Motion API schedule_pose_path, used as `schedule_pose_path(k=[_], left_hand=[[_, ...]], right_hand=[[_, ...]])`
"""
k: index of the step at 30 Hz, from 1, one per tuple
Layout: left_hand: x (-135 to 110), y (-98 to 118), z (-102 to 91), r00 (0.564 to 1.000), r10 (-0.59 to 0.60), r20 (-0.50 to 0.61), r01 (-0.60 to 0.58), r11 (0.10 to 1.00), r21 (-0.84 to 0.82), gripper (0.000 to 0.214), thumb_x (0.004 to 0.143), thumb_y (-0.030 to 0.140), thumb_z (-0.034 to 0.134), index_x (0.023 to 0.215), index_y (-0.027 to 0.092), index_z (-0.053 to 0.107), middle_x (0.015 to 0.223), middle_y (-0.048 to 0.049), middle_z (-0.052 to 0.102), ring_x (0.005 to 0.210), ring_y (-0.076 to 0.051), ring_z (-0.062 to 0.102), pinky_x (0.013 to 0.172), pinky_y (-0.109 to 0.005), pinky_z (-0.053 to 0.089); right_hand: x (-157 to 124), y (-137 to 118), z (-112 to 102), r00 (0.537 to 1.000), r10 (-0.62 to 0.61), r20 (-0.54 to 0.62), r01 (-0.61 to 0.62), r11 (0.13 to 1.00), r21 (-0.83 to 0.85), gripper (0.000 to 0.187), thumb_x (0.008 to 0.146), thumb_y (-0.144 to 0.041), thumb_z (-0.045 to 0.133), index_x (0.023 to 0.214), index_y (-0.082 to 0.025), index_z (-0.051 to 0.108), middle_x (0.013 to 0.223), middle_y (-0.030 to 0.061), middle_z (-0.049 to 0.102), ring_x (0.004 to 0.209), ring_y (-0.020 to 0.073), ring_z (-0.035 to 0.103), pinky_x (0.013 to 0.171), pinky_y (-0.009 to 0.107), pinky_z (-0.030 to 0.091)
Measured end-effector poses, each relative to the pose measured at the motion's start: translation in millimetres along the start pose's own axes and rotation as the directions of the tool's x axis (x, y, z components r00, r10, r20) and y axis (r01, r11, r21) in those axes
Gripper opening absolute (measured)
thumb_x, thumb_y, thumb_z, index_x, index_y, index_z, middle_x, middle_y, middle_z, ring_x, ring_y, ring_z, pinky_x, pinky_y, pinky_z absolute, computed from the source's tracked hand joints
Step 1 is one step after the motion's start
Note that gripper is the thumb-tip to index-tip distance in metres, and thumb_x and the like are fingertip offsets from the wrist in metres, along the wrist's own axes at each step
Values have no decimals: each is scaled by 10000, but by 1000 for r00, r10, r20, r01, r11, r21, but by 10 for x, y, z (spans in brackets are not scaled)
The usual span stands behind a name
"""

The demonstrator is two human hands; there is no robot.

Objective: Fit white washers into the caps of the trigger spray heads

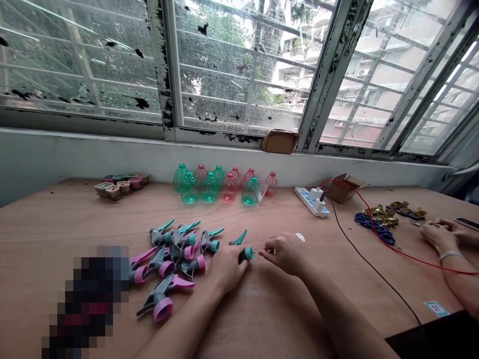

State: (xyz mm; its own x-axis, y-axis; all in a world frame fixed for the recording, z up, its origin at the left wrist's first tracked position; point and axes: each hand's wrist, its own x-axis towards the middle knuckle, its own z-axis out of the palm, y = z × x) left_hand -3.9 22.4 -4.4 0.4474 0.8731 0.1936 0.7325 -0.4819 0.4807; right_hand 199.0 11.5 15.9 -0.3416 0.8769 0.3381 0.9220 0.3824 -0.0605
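My left hand [226, 269] is closed around a grey trigger sprayer head [246, 254]. Its teal collar points right and its teal trigger sticks up above my fingers. Just right of the collar, my right hand [286, 253] is pinched; whatever its fingertips hold is too small to make out. A small gap separates it from the collar. Left of my left hand lies a pile of grey sprayer heads [183, 238] with teal or pink collars and triggers. The nearest pink-collared sprayer head [162, 306] lies beside my left forearm.
Green bottles [208, 188] and red bottles [228, 189] stand by the wall. Small containers [123, 187] sit back left. A power strip [312, 202], cables and a cardboard box [342, 188] are right of centre. Another person's hands [439, 237] are near blue rings [374, 228] and gold parts.
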Motion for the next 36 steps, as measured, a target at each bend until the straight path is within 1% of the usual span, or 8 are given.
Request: schedule_pose_path(k=[4,9,15,22,26,30,33,36], left_hand=[[8,-17,-11,996,84,22,-83,994,-68,180,784,135,517,851,198,672,896,-44,689,851,-195,601,715,-256,399],[15,-77,3,989,143,26,-138,981,-136,233,791,118,502,923,198,677,921,-42,688,867,-191,595,739,-254,403],[20,-47,-33,993,119,25,-112,975,-191,208,794,120,487,870,179,672,908,-42,691,851,-186,593,727,-254,400],[28,-25,-34,998,52,-29,-57,967,-249,208,832,204,490,912,176,680,798,-32,684,713,-171,578,640,-250,380],[16,-18,-37,999,36,-40,-44,973,-227,197,835,218,507,914,185,684,782,-22,687,687,-163,578,623,-245,365],[3,3,-43,999,7,-42,-13,991,-132,199,820,215,526,924,208,695,798,-30,697,701,-173,587,634,-251,365],[-3,13,-40,999,-31,-35,30,999,-36,169,808,212,535,867,217,694,810,-41,697,735,-193,594,629,-259,356],[-7,7,-25,1000,-6,-28,5,999,-36,169,792,159,521,819,205,682,822,-43,698,757,-191,593,637,-256,350]], right_hand=[[14,86,73,999,-31,33,24,982,187,298,835,-416,612,636,-214,703,609,4,676,535,107,549,538,233,307],[47,261,253,997,-63,35,40,884,465,314,796,-418,664,614,-164,697,527,-9,612,485,76,482,493,200,301],[60,304,377,998,-67,-5,58,820,570,377,785,-485,658,622,-148,696,513,-11,577,484,74,433,485,200,305],[93,337,482,997,19,-76,28,817,576,412,791,-511,639,624,-140,700,478,-26,515,468,71,378,460,206,266],[85,301,411,995,-3,-99,56,843,535,399,811,-502,625,647,-147,704,508,-15,563,484,76,432,489,204,286],[50,177,246,986,-32,-165,80,953,292,369,859,-475,581,660,-189,702,628,10,656,557,93,531,553,222,291],[36,94,165,987,-59,-149,72,994,85,399,880,-474,546,622,-200,680,648,15,670,569,105,558,539,249,239],[37,83,148,992,-81,-94,87,994,64,362,869,-454,569,623,-211,678,641,2,676,563,104,566,534,252,225]])
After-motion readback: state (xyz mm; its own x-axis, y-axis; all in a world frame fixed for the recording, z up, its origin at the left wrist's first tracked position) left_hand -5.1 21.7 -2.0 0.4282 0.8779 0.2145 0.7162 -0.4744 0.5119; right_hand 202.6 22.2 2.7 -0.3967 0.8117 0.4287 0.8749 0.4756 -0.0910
